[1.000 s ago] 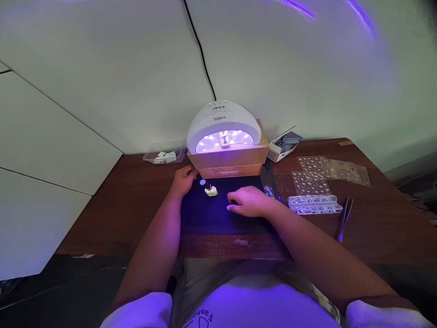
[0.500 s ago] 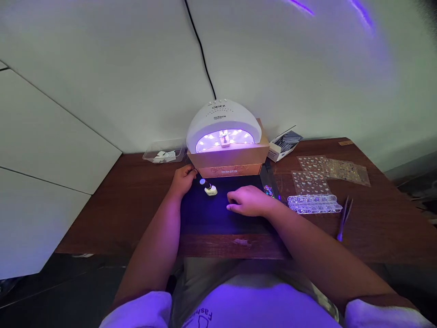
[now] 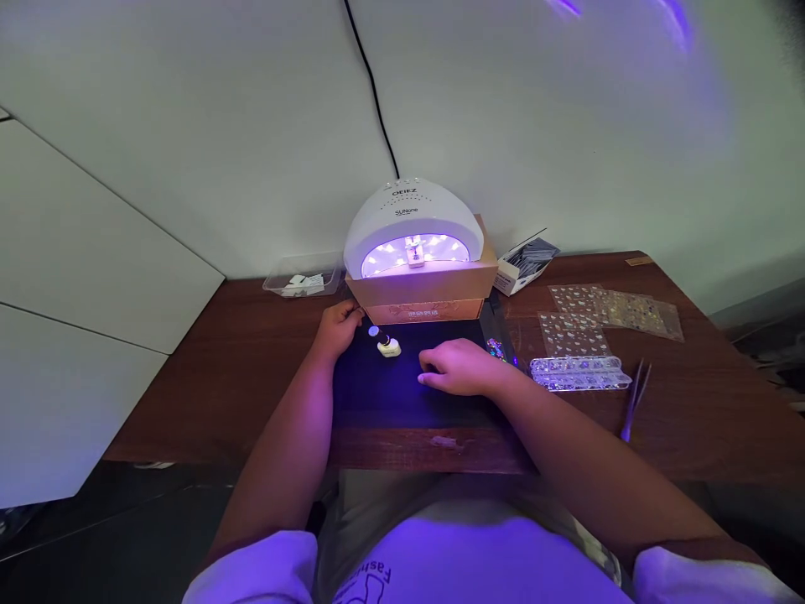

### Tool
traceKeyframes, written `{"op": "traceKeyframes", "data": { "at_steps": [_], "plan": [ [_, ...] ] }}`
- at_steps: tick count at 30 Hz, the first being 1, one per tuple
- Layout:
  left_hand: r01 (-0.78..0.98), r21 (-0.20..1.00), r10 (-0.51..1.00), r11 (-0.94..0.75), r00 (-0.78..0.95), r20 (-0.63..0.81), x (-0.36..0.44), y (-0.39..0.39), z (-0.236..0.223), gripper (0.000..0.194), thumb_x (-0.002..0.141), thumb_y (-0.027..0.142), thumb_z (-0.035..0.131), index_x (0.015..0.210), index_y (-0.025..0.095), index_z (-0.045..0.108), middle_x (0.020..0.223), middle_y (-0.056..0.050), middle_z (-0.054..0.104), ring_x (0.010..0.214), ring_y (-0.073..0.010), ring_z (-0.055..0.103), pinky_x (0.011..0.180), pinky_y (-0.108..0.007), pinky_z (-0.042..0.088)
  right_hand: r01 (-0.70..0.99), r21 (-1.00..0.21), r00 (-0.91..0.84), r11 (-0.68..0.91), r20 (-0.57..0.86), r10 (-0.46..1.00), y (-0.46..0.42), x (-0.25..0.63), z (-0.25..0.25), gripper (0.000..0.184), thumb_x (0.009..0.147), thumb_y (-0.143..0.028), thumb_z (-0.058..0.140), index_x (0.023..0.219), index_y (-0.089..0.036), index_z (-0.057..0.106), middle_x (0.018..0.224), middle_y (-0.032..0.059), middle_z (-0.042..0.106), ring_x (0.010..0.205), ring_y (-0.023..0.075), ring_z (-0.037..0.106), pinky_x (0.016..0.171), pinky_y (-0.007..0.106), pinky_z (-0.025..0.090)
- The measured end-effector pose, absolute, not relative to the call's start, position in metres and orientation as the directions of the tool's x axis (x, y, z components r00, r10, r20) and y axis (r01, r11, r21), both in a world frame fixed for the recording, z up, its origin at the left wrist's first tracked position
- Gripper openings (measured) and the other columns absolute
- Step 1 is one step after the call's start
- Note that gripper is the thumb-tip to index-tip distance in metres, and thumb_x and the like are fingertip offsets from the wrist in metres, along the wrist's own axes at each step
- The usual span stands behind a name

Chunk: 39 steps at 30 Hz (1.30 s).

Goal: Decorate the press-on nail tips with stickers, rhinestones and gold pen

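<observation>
A white nail lamp (image 3: 412, 205) sits on a brown cardboard box (image 3: 421, 289), its inside lit violet. A small pale object (image 3: 414, 251) stands upright within the lamp's opening. My left hand (image 3: 338, 327) rests by the box's front left corner, fingers curled together; whatever is between them is hidden. Just right of it, a little bottle with a dark cap (image 3: 388, 344) stands on the black mat (image 3: 402, 394). My right hand (image 3: 456, 367) lies on the mat's right side, loosely closed, with nothing visible in it.
Right of the mat lie a clear case of gems (image 3: 579, 374), tweezers (image 3: 635, 401) and sticker sheets (image 3: 575, 323). Loose glitter pieces (image 3: 495, 348) are near my right wrist. An open white box (image 3: 527, 262) and a clear tray (image 3: 303, 275) flank the lamp. A black cable (image 3: 376, 92) runs up the wall.
The view has shifted very slightly. Both hands, the bottle and the lit lamp stay where they were.
</observation>
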<state>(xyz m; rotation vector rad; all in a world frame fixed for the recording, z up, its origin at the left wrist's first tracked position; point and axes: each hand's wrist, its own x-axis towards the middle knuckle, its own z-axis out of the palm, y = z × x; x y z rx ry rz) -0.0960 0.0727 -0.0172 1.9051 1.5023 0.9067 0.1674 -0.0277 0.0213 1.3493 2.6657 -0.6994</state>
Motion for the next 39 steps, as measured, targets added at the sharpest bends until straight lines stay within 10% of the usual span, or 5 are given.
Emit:
{"op": "traceKeyframes", "data": {
  "at_steps": [39],
  "plan": [
    [0.61,0.757,0.972,-0.237,0.153,0.181,-0.0963,0.0752,-0.0211,0.023,0.08,0.03,0.055,0.061,0.017,0.056,0.058,0.003,0.055,0.059,-0.0134,0.049,0.059,-0.026,0.035,0.781,-0.331,-0.614,0.53,-0.255,0.747,-0.0284,0.1668,0.0163,0.032,0.095,-0.047,0.046,0.101,-0.023,0.066,0.099,0.0065,0.076,0.089,0.0207,0.068,0.061,0.031,0.024]
  ]
}}
